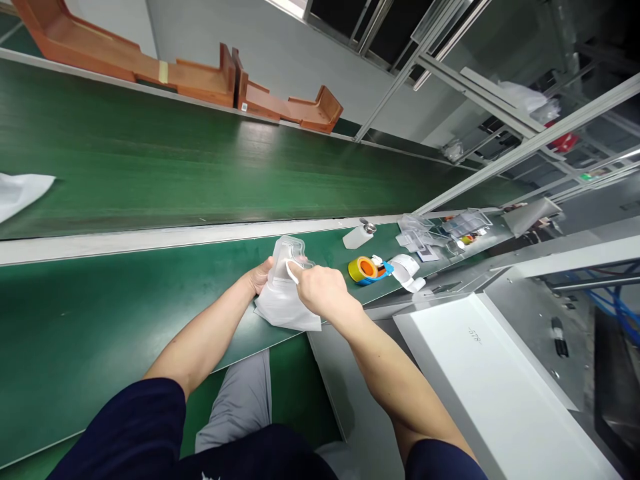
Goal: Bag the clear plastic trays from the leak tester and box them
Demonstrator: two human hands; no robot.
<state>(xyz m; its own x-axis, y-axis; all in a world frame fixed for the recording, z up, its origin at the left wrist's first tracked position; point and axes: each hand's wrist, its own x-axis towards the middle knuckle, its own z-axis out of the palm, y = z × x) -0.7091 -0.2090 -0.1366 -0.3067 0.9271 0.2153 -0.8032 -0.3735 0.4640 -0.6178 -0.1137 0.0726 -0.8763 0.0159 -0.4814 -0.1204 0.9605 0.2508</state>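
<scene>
My left hand (261, 275) grips the left side of a clear plastic piece (290, 247) with a moulded outline, held just over the near edge of the green work surface. Below this piece hangs a thin white sheet or bag (287, 310); how the two join is hard to make out. My right hand (323, 290) is closed, its index finger pressing a small white wipe (291, 271) against the face of the plastic. The right hand's other fingertips are hidden behind its back and knuckles.
Right of my hands are a white pump bottle (359, 237), a yellow tape roll (363, 269), a white label roll (404, 268) and several clear plastic parts (417, 230). A green conveyor belt (200, 170) runs behind, with orange-brown trays (195, 80) along its far side. A white panel (490, 373) stands lower right.
</scene>
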